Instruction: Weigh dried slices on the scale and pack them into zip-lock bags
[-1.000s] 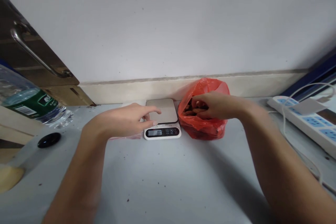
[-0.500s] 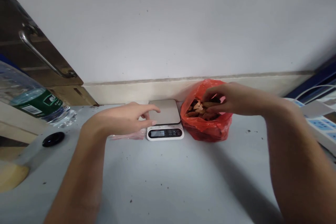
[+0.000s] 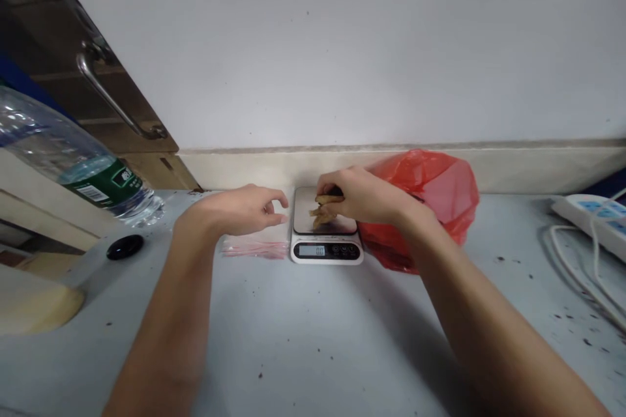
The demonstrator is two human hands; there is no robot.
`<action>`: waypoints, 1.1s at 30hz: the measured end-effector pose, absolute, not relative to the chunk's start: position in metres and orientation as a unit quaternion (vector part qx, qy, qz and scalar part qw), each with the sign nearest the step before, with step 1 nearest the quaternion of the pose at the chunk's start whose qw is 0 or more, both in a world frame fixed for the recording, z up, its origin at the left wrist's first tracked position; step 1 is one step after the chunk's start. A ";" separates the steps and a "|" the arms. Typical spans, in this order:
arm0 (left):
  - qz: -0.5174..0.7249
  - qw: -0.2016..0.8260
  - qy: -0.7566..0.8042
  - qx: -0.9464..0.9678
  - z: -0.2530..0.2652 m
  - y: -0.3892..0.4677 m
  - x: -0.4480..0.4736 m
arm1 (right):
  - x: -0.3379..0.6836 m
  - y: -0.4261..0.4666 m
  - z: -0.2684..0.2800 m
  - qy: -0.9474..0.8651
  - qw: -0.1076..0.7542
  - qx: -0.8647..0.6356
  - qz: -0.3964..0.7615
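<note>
A digital kitchen scale (image 3: 327,253) with a metal plate stands against the wall, its display reading 0.0. Over the plate, my right hand (image 3: 356,194) pinches a few brown dried pieces (image 3: 323,211); whether they touch the plate I cannot tell. Behind my right wrist sits the red plastic bag (image 3: 440,189), its contents now mostly hidden by the arm. My left hand (image 3: 247,210) hovers just left of the scale, thumb and forefinger apart with nothing between them. Beneath it lies a stack of clear zip bags (image 3: 257,249) with reddish edges.
To the left stand a water bottle (image 3: 110,176) with a green label, a black oval object (image 3: 125,247) and a pale yellowish container (image 3: 44,309). A white power strip (image 3: 594,221) with a cable lies at the right. The wall closes off the back.
My right hand has come out of the red bag and moved left over the scale with brown pieces in its fingers. My left hand has drawn back from above the plate.
</note>
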State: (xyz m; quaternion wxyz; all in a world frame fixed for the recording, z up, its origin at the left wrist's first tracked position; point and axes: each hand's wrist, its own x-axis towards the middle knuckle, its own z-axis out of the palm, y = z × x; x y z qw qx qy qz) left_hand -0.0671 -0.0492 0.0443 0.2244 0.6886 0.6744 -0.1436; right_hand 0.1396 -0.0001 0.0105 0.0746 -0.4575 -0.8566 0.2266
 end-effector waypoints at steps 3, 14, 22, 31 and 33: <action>-0.150 0.232 0.660 0.698 0.040 -0.046 -0.063 | 0.137 0.006 0.002 -0.866 0.043 -0.453 0.209; -0.178 0.228 0.659 0.694 0.041 -0.044 -0.048 | 0.157 0.004 0.015 -0.834 0.098 -0.497 0.216; -0.131 0.300 0.590 0.738 0.034 -0.045 -0.046 | 0.193 -0.003 0.042 -0.840 0.129 -0.504 0.157; -0.171 0.210 0.677 0.685 0.043 -0.046 -0.072 | 0.221 0.004 0.044 -0.842 0.096 -0.517 0.122; -0.171 0.219 0.677 0.682 0.042 -0.045 -0.075 | 0.219 0.003 0.044 -0.843 0.094 -0.515 0.128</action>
